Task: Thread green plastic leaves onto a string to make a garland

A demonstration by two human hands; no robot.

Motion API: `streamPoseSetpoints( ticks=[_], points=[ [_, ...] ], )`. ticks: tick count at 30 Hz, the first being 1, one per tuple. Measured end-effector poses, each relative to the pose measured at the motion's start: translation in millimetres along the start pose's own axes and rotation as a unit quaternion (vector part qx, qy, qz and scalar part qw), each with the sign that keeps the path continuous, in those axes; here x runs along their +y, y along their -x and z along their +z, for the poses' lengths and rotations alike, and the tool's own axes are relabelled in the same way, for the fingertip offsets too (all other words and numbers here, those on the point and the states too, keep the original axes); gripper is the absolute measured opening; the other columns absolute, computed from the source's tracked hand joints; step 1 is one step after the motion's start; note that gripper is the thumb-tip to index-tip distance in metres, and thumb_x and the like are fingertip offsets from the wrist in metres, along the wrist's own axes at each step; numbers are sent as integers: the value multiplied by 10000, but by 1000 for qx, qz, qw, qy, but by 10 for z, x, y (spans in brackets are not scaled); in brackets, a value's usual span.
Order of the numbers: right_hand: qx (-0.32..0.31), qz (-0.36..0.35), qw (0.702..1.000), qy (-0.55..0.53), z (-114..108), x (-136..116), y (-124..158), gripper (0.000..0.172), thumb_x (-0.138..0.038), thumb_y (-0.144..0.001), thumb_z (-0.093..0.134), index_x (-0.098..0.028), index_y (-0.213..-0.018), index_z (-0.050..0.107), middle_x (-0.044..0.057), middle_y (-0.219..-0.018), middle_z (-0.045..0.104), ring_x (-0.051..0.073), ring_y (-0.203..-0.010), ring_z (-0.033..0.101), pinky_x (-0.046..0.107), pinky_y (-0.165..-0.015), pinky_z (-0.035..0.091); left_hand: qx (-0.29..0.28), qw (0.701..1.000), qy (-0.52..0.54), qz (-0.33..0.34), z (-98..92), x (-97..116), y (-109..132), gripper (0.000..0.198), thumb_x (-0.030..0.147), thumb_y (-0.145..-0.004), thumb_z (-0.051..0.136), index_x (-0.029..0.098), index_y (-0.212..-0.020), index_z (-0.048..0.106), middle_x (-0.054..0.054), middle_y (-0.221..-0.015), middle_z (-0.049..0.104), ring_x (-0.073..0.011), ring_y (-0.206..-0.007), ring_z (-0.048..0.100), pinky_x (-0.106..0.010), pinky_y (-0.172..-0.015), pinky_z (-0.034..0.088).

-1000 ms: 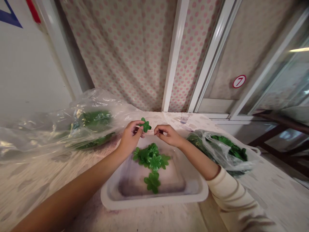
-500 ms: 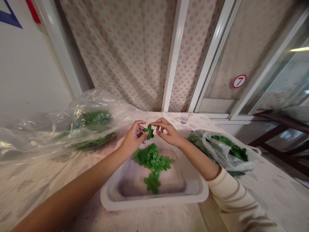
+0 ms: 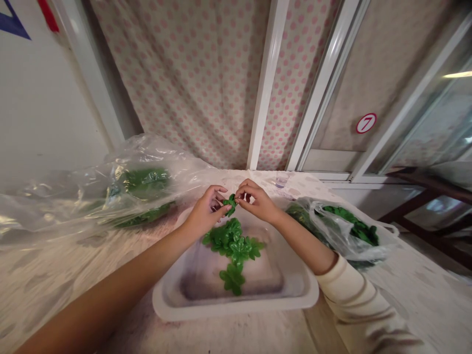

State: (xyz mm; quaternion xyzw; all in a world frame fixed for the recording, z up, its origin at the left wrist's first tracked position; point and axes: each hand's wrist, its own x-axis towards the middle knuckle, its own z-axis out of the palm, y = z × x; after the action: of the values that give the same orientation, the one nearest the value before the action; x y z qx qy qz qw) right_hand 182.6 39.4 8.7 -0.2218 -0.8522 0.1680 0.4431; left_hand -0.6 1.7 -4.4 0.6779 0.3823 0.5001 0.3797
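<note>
The left hand [image 3: 204, 212] and right hand [image 3: 257, 203] are both pinching a green leaf sprig [image 3: 230, 204]. It is hanging between them, above a white tray [image 3: 236, 310].

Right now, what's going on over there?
A person is pinching a small green piece with the left hand and right hand, just above a white tray. More green pieces lie in the tray. A plastic bag lies to the tray's left and another to its right, both holding green pieces.
</note>
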Motion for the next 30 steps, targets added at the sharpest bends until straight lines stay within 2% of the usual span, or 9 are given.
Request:
streamPoseSetpoints(
  ticks=[4,8,12,23,30],
  points=[
    [-5,3,1000,-7,-5,-18,0,14,-177,-797,554,-171,-798,567,27,-820,471,101,-669,491,226,-559,419,-1,1000,-9,6,-16,-1,-1,319,372,-782,547,214,-1036,435,31,-763,500,-63,-509,519,-178,-426,449],
    [-12,2,1000,-13,-9,-35,0,23,-176,-794,558,-165,-802,577,27,-807,469,101,-660,487,228,-558,418,35,999,-36,9,-35,-6,-13,258,373,-820,486,207,-1012,437,38,-727,484,-67,-499,530,-175,-416,444],
    [-29,4,999,-18,-6,-26,6,37,-200,-797,568,-168,-798,586,27,-807,467,99,-649,477,227,-555,419,85,996,-35,14,-41,-4,-28,225,331,-820,474,203,-992,406,33,-773,458,-64,-513,535,-182,-410,459],
    [-87,-4,996,-25,1,3,16,64,-212,-797,582,-156,-800,611,22,-782,467,92,-622,458,215,-538,403,168,984,26,49,-43,-4,-60,231,258,-794,493,220,-980,363,24,-838,430,-77,-576,557,-199,-415,481],
    [-127,1,992,-25,-2,-56,18,98,-194,-795,557,-143,-728,607,24,-715,503,101,-612,469,214,-522,382,173,983,5,63,-55,-35,-69,258,245,-780,512,222,-986,359,15,-879,441,-70,-600,544,-176,-425,448]
  ],
)
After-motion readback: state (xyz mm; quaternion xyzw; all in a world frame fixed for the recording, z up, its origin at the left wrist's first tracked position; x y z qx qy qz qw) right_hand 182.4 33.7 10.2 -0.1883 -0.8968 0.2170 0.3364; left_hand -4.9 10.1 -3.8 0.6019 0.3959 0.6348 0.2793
